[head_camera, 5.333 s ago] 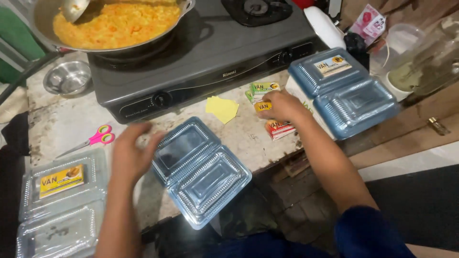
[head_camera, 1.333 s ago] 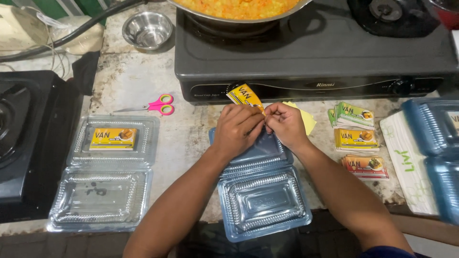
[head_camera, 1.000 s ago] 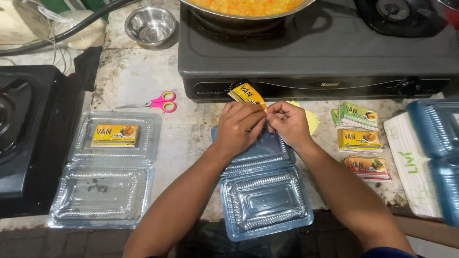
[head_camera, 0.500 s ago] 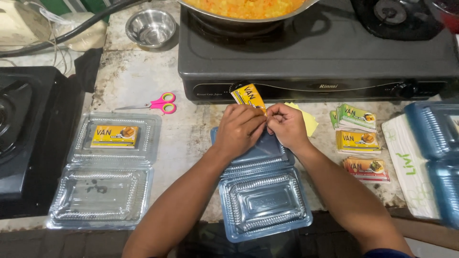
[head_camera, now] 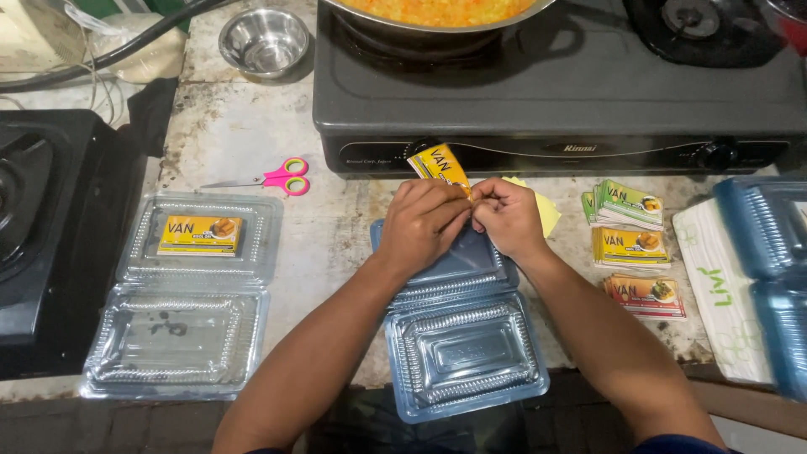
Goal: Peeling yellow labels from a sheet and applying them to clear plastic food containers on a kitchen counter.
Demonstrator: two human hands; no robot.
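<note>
Both hands meet over the lid half of an open clear box (head_camera: 461, 336) on the surface (head_camera: 244, 134): the left hand (head_camera: 424, 223) and right hand (head_camera: 504, 217) each pinch the yellow sticker (head_camera: 439, 164) at its lower edge, likely so its backing can be picked apart right above where it could go. Set against half a second ago, hands and sticker sit almost unchanged, and the scissors (head_camera: 269, 178) lie untouched.
</note>
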